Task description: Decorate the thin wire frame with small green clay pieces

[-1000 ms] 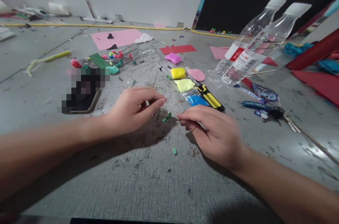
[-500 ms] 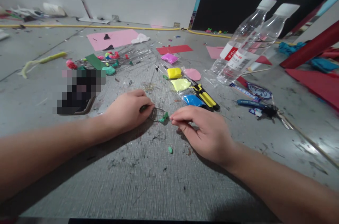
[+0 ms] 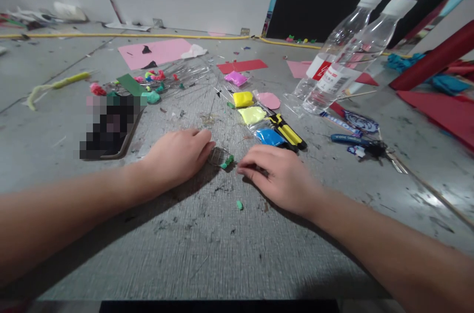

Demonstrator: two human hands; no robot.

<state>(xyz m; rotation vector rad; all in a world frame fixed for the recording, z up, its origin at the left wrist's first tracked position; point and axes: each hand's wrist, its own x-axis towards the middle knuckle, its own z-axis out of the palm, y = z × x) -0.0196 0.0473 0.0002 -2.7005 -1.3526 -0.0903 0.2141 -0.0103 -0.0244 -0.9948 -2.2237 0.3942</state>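
Note green-clayed wire loop (image 3: 227, 161) at 3 o'clock from nearer left hand (image 3: 181, 156), 9 o'clock from right hand (image 3: 280, 175); long axis near 9-to-3. See both hands curled; cannot tell grip.

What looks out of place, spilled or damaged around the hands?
A loose green scrap lies apart on the tabletop, nearer the wearer than the wire piece with similar green bits between the left hand and right hand. Dark specks litter the surface too, so it looks unswept. No clear spill or damage shows.
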